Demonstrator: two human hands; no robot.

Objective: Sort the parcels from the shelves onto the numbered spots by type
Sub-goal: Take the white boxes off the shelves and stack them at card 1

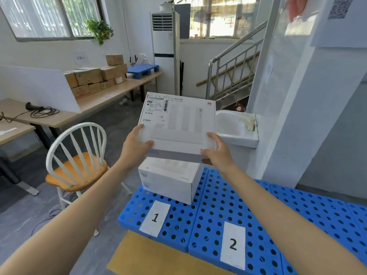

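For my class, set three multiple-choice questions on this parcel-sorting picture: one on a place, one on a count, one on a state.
1. Where does the lower white box stand? A on card 2; B on the blue pallet behind card 1; C atop the labelled parcel.
2. How many numbered cards show? A two; B three; C five.
3. How is the labelled parcel held? A one hand; B unheld; C both hands.
Answers: B, it stands behind card 1; A, only cards 1 and 2 show; C, left hand and right hand each grip a corner.
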